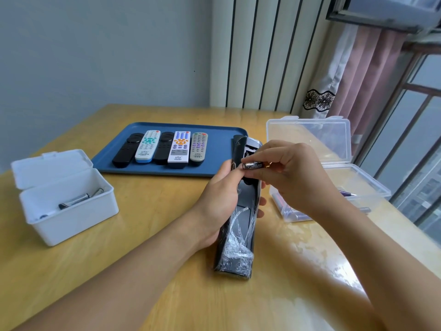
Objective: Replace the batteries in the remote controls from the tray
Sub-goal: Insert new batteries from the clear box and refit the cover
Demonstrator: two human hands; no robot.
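At frame centre a black remote [241, 211], wrapped in film, is gripped by the left hand [220, 199], its long axis running up-frame. A battery [253, 165] is pinched crosswise by the right hand [291, 173] just over the open compartment. The wooden counter [148, 247] carries a blue tray [222, 163] of five remotes [162, 149].

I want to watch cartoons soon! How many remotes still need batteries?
I can't tell exactly. Some batteries already lie in the open white plastic box. Right now the left hand holds a black remote wrapped in clear film, back open, while the right hand pinches a small cylindrical battery at it. Five remotes wait on the blue tray; whether they're finished doesn't show.
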